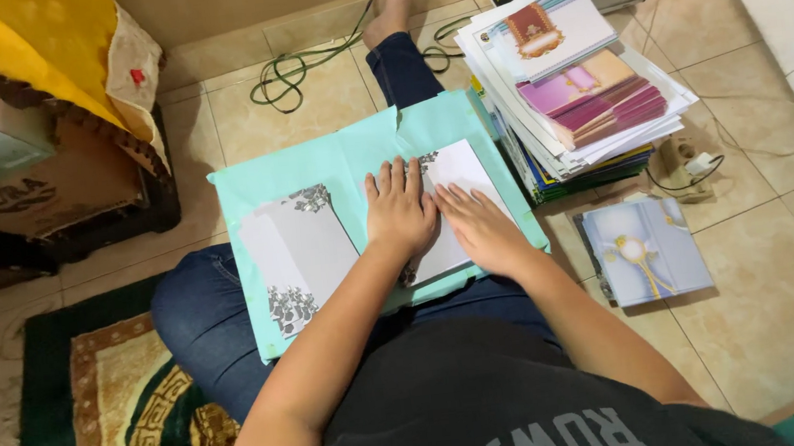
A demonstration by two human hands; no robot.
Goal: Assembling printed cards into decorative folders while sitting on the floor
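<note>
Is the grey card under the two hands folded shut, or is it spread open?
Spread open: the grey card lies flat on the mint sheet, and both the left hand and the right hand press its right panel.

A person sits on the tiled floor (780, 311) with a mint-green folder (341, 160) across the lap. On the folder lie two white cards with grey floral corners. The left hand (399, 208) and right hand (479, 226) press flat, side by side, on the right card (463, 172); the left card (297, 253) lies untouched near the folder's left edge. Right of the folder stands a stack of printed cards (578, 76), and below that stack a pale blue card (646, 251) rests on the floor. Left of the folder lies a green patterned rug (103, 421).
</note>
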